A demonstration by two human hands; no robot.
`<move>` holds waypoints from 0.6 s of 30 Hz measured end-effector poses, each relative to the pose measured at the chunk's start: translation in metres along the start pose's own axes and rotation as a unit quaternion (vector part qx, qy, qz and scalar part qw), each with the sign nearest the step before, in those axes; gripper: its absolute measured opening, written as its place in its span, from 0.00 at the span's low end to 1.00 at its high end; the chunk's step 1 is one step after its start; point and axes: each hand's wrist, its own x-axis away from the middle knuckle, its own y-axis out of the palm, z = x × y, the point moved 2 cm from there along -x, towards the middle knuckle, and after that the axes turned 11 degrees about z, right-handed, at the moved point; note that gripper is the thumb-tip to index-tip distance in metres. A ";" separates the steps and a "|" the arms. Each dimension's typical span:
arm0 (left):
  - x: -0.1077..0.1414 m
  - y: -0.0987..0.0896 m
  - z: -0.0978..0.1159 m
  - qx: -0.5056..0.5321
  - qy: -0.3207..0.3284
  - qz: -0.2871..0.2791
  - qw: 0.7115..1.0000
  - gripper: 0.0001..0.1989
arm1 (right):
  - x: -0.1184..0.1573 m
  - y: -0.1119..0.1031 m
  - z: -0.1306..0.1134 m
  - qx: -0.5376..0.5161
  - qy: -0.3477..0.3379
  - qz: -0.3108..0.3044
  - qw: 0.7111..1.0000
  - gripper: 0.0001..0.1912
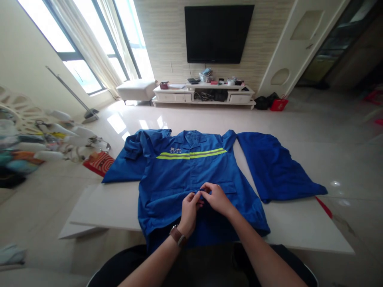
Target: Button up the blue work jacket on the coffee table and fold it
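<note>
A blue work jacket with a yellow-and-grey reflective stripe lies front side up, its collar away from me. My left hand, with a brown-strapped watch at the wrist, pinches the jacket's front edge near the lower middle. Close against it, my right hand grips the same bit of cloth, fingertips nearly touching the left ones. The small part between the fingertips is too hidden to make out. Folded blue cloth lies right of the jacket, and another blue piece lies at its left, partly under the sleeve.
The clothes rest on a white table. A red patterned bag is beyond its left side, near a blurred pile of items. Farther off are a white TV cabinet, a wall-mounted television and a padded bench.
</note>
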 end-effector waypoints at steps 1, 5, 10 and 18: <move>-0.001 0.000 -0.002 0.018 -0.007 0.009 1.000 0.23 | 0.000 0.001 0.002 0.007 -0.004 -0.005 1.000 0.06; -0.002 0.000 -0.008 0.029 0.012 0.017 0.999 0.23 | -0.004 0.002 0.012 0.072 -0.013 0.000 0.997 0.08; -0.001 -0.003 -0.015 -0.015 0.037 0.000 0.999 0.21 | -0.007 0.002 0.016 0.072 0.024 0.025 0.997 0.08; -0.002 -0.002 -0.020 -0.017 -0.028 -0.016 0.999 0.22 | -0.003 0.008 0.011 0.028 0.028 0.076 0.996 0.08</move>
